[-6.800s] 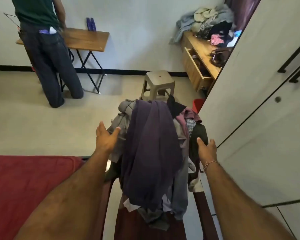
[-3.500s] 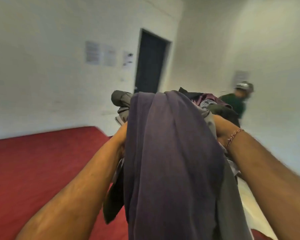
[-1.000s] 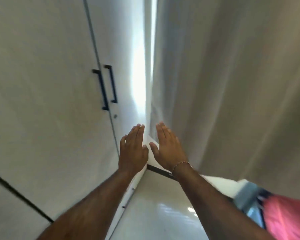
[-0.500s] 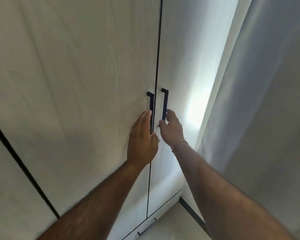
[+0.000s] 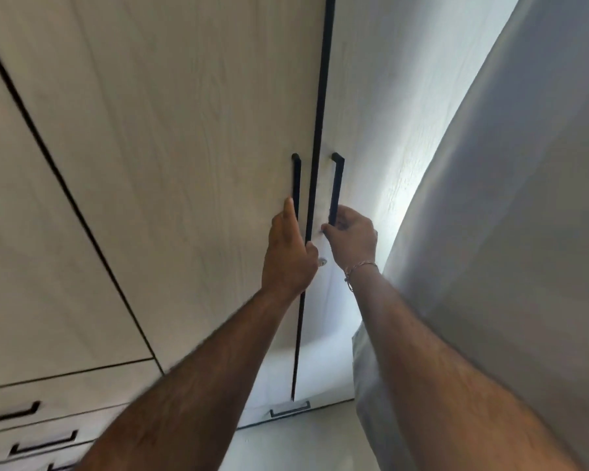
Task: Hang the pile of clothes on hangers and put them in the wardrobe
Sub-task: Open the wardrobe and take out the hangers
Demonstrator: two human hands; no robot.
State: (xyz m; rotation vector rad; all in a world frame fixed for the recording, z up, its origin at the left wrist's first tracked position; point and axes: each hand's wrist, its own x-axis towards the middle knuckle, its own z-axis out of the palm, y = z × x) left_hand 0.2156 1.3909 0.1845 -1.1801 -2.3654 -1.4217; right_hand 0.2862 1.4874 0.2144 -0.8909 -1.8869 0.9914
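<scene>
At the seam between two pale wardrobe doors (image 5: 191, 137), both hands reach up. Left hand (image 5: 288, 253) curls its fingers round the left black handle (image 5: 296, 180); right hand (image 5: 351, 237) grips the lower end of the right handle (image 5: 336, 185). A grey curtain (image 5: 510, 232) hangs close along the right door's outer edge. Drawers (image 5: 48, 419) sit lower left. No clothes are in view.

Right hand (image 5: 352, 237) fingers (image 5: 340, 217) now curl round right handle (image 5: 336, 185).

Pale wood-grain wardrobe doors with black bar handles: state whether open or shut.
Shut: the pale wood-grain wardrobe doors meet flush along a thin dark seam.
</scene>
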